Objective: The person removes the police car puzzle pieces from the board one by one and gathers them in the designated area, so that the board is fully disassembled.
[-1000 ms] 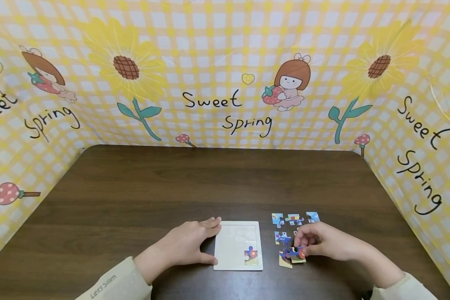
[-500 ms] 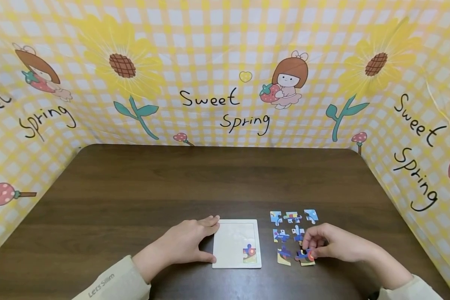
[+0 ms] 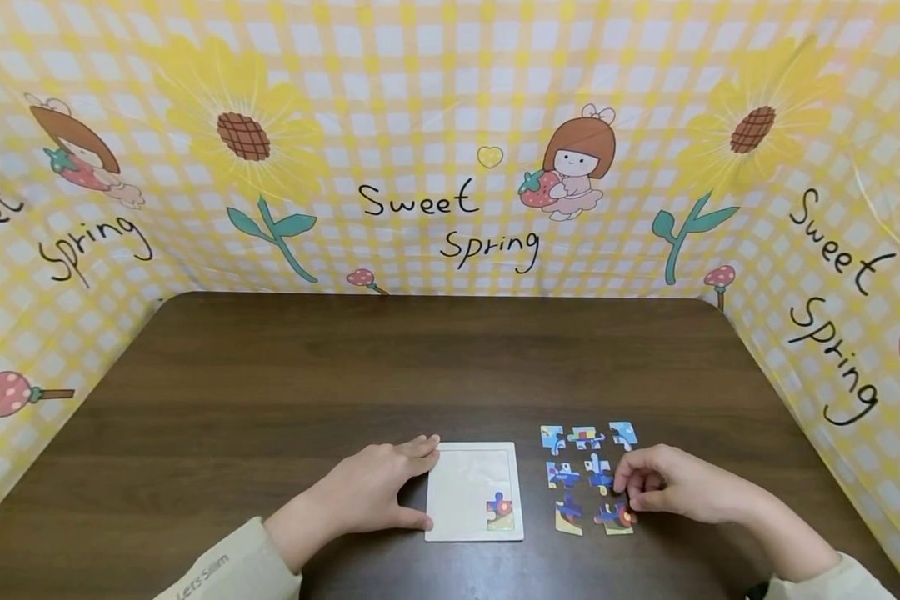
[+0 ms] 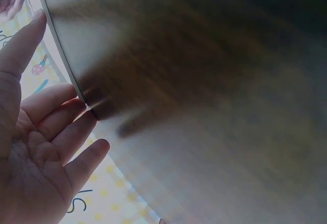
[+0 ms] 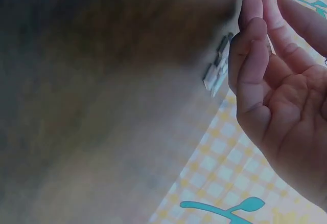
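Observation:
A white puzzle tray (image 3: 465,479) lies on the dark wooden table (image 3: 345,375), with one coloured piece (image 3: 500,510) fitted in its near right corner. My left hand (image 3: 422,483) rests flat against the tray's left edge with its fingers straight; in the left wrist view the left hand (image 4: 46,132) touches the tray's edge (image 4: 57,52). Several loose puzzle pieces (image 3: 585,435) lie in rows to the right of the tray. My right hand (image 3: 627,492) hovers with loosely curled fingers beside a blue-and-red piece (image 3: 617,517) and holds nothing. The right wrist view shows that right hand (image 5: 276,91) empty, near the pieces (image 5: 217,73).
A yellow checked cloth (image 3: 450,150) printed with sunflowers and "Sweet Spring" walls the table at the back and both sides. The far half of the table top is bare wood.
My right hand carried the blue-and-red piece to the right, laid it at the near right of the loose pieces and let go. The left hand has not moved.

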A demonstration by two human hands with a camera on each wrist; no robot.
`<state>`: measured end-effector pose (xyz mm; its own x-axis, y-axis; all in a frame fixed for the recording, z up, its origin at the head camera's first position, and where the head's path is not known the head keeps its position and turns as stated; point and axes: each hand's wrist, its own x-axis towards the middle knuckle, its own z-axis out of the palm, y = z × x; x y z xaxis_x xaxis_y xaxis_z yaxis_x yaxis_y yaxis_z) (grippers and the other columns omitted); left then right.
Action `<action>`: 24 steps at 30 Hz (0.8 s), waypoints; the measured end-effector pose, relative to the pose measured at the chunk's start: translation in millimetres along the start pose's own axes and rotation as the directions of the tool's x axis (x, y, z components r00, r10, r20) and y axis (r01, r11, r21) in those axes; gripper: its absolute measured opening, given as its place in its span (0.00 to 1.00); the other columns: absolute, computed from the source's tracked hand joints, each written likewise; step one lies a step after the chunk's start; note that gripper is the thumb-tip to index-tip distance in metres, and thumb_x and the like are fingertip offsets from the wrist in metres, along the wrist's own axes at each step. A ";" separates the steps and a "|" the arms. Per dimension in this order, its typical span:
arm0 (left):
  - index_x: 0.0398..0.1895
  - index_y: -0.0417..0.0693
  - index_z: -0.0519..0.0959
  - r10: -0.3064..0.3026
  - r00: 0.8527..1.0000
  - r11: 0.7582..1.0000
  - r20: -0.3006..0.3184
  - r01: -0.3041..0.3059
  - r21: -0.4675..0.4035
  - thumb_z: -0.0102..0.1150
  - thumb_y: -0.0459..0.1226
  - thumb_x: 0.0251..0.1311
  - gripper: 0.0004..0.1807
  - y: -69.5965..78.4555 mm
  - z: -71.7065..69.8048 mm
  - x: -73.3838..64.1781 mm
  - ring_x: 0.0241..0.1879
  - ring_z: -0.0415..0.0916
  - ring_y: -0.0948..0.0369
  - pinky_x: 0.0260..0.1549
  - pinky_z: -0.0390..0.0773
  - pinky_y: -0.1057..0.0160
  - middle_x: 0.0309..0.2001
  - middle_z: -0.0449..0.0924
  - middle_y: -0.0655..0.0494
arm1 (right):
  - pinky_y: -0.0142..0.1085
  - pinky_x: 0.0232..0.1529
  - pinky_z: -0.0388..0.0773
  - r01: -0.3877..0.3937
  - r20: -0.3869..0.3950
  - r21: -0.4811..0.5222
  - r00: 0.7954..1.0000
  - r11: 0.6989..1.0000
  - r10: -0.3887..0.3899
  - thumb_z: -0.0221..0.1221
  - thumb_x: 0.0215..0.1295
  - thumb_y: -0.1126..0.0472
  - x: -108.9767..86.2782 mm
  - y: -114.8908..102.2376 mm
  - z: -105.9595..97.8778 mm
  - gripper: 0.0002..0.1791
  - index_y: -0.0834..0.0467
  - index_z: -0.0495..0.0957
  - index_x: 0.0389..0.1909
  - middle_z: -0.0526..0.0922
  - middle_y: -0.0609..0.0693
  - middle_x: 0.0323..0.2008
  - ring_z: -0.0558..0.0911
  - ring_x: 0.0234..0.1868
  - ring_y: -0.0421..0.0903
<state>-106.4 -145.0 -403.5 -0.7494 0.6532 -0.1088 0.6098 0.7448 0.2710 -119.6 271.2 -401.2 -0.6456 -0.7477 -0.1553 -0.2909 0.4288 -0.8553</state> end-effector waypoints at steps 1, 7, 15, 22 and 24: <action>0.68 0.44 0.73 0.000 1.000 1.000 0.000 0.000 0.000 0.70 0.57 0.51 0.44 0.0 -0.1 0.1 0.68 0.71 0.54 0.61 0.75 0.47 0.71 0.68 0.47 | 0.28 0.28 0.76 -0.002 -0.004 -0.005 1.000 1.000 0.002 0.58 0.67 0.69 0.4 -1.0 -1.4 0.04 0.64 0.78 0.40 0.80 0.47 0.29 0.76 0.29 0.31; 0.68 0.45 0.73 -0.007 1.000 1.000 -0.001 0.007 0.009 0.70 0.58 0.51 0.44 -0.6 0.4 0.9 0.69 0.71 0.54 0.61 0.75 0.47 0.72 0.68 0.48 | 0.29 0.31 0.76 0.008 -0.044 -0.100 0.999 0.995 -0.013 0.60 0.68 0.64 12.2 -11.2 -7.1 0.04 0.61 0.79 0.41 0.80 0.43 0.30 0.75 0.31 0.31; 0.69 0.45 0.72 -0.014 1.000 1.000 0.018 0.015 -0.005 0.70 0.58 0.52 0.44 0.7 1.0 0.8 0.69 0.70 0.53 0.60 0.75 0.46 0.72 0.67 0.48 | 0.29 0.33 0.79 0.030 -0.003 -0.086 1.000 0.996 -0.030 0.60 0.67 0.66 46.0 -27.6 1.1 0.05 0.63 0.82 0.40 0.83 0.47 0.30 0.77 0.31 0.31; 0.68 0.44 0.73 -0.012 1.000 1.000 0.016 0.012 0.003 0.70 0.58 0.52 0.44 0.5 -0.1 0.0 0.69 0.70 0.54 0.61 0.74 0.48 0.72 0.67 0.48 | 0.27 0.30 0.76 0.086 0.047 -0.108 0.996 0.990 -0.081 0.62 0.66 0.67 79.5 -46.5 16.8 0.05 0.61 0.84 0.40 0.83 0.48 0.31 0.75 0.29 0.31; 0.68 0.44 0.73 -0.011 1.000 1.000 0.015 0.011 0.004 0.70 0.58 0.52 0.44 0.0 -0.5 -0.3 0.69 0.70 0.54 0.61 0.74 0.48 0.72 0.68 0.48 | 0.26 0.29 0.74 0.089 0.070 -0.138 0.994 0.986 -0.080 0.63 0.65 0.67 88.2 -52.2 21.9 0.06 0.59 0.84 0.40 0.82 0.44 0.31 0.73 0.28 0.31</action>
<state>-106.4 -145.3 -403.0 -0.7523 0.6468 -0.1257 0.6024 0.7524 0.2664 -145.9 171.7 -381.1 -0.5693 -0.8133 -0.1206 -0.4415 0.4262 -0.7896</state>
